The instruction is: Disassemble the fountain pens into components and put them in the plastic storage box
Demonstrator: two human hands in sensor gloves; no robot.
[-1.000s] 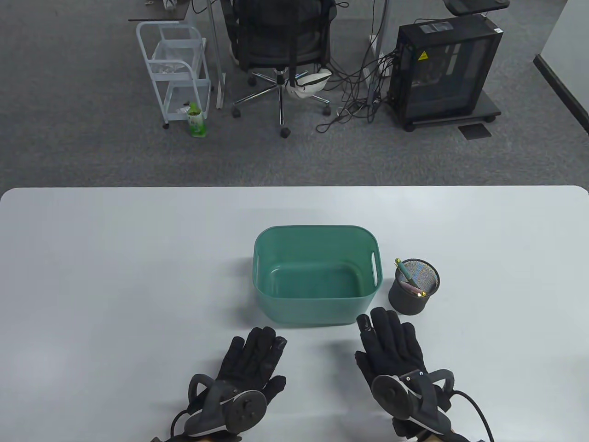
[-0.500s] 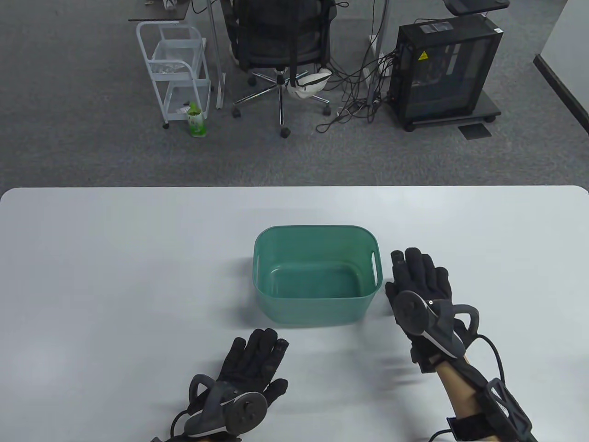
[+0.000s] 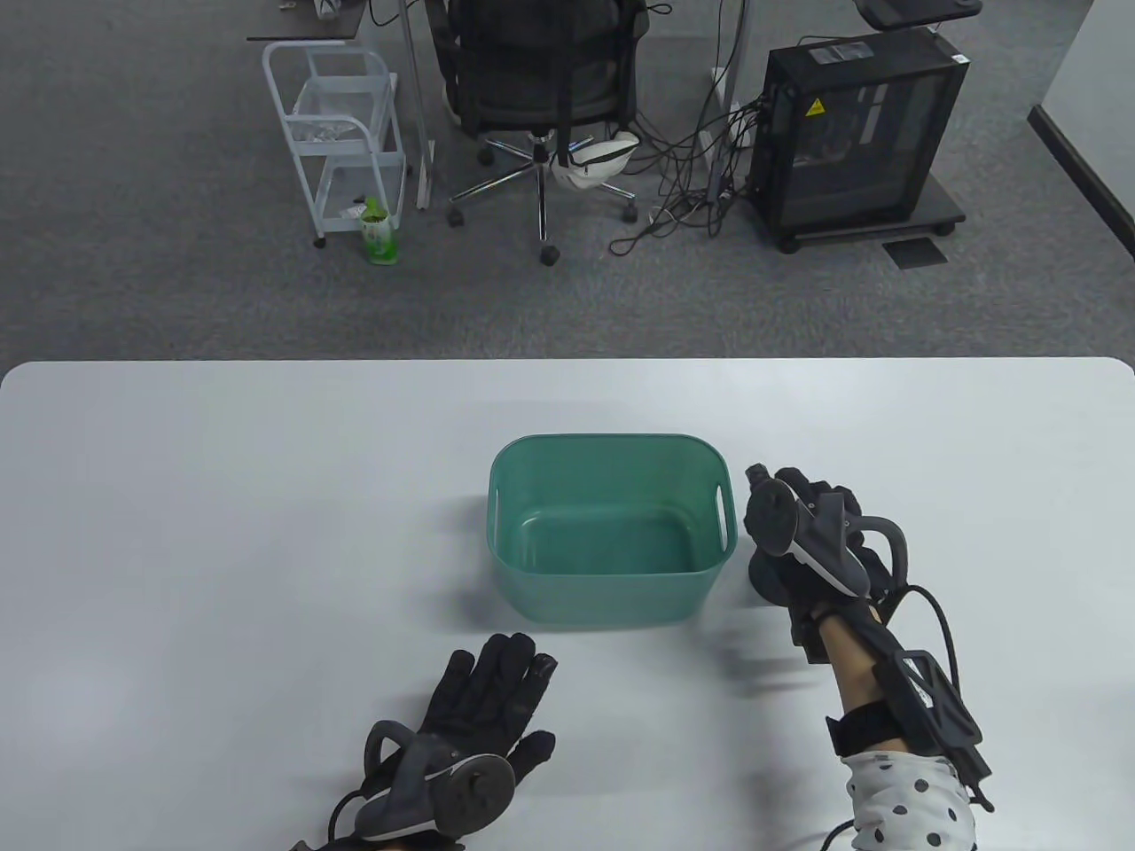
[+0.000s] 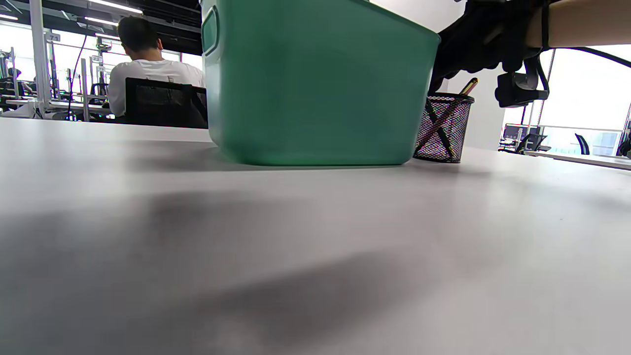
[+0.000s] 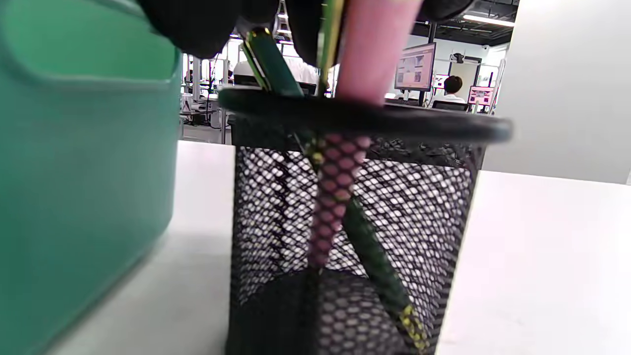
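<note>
Now, notes run near to far.

Progress: we judge the task barely begun; nothing lies in the box, and no pen is apart yet. Drawing, stripping and boxing every pen is left.

Left hand: nearest us, flat on the table, palm down, fingers straight and spread, holding nothing. It sits in front of the box, apart from it.

Box: green plastic, mid-table, bare floor showing in the table view.

Right hand: reached out over the cup just right of the box, wrist raised, fingers pointing down into the cup's mouth. In the right wrist view we see gloved fingertips crowding the pen tops; whether they have closed on one we cannot tell.

Cup: black mesh, standing beside the box, hidden under the hand in the table view.

Pens: pink pen near upright, green pen leaning across it, both inside the cup, tops above the rim.

Far: a person seated at another desk.
</note>
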